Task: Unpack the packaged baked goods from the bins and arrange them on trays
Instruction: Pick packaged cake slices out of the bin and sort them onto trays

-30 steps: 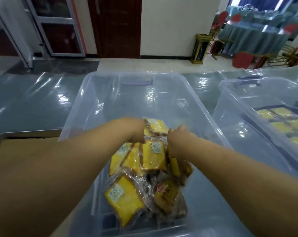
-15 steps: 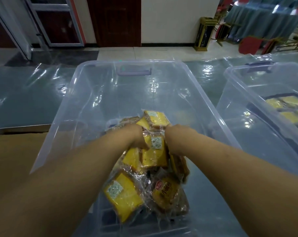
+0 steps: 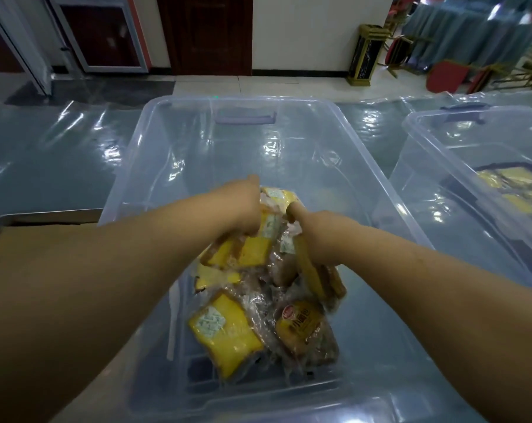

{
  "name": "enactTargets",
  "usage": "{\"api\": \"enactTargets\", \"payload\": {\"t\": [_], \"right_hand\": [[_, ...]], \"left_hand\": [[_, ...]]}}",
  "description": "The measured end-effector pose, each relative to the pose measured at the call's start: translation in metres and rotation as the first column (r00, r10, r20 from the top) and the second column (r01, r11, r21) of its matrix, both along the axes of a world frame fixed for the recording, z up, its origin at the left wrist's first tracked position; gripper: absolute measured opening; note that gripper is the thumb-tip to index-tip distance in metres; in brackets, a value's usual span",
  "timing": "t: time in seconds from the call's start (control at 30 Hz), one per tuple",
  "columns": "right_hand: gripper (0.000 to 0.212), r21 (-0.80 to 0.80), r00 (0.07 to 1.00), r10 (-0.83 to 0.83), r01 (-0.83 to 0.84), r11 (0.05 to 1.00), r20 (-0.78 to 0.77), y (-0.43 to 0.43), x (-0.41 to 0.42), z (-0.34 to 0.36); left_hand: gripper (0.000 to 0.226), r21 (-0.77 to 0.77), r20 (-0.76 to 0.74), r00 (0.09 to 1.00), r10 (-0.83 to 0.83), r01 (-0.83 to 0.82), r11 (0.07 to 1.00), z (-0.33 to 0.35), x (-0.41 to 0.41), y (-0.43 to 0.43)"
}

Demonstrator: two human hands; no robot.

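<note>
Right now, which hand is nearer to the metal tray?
Left. The left hand grips packages right of the metal tray; the right hand grips others farther right.

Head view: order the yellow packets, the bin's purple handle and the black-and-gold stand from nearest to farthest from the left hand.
1. Yellow packets: gripped by the left hand, inside the bin.
2. Purple handle: on the bin's far wall.
3. Black-and-gold stand: on the floor beyond, upper right.

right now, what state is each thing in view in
middle bin: lid off, packs heaped at its near end
packs: sealed, jumbled
left hand: grips packs
right hand: grips packs, thumb up
right bin: lid off, yellow packs in rows inside
tray: lined with brown paper
door: shut
</note>
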State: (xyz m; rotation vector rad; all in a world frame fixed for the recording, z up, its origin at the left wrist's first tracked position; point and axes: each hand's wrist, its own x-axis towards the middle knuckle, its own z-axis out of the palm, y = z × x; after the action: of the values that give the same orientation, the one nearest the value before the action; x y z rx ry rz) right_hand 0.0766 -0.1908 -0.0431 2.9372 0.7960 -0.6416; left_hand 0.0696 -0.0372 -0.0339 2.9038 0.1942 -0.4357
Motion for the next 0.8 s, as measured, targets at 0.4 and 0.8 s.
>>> {"api": "enactTargets", "payload": {"t": [0.4, 0.8], "right_hand": [[0.042, -0.322, 0.836, 0.542, -0.538, 0.779, -0.085, 0.011, -0.056, -0.008], [0.089, -0.373, 0.769, 0.607, -0.633, 0.679, -0.201, 0.016, -0.068, -0.043]], "left_hand": [[0.07, -0.004, 0.101, 0.987, -0.126, 0.127, 0.992, 0.0, -0.025, 0.042], [0.06, -0.019, 0.09, 0.985, -0.146, 0.148, 0.989, 0.001, -0.024, 0.039]]}}
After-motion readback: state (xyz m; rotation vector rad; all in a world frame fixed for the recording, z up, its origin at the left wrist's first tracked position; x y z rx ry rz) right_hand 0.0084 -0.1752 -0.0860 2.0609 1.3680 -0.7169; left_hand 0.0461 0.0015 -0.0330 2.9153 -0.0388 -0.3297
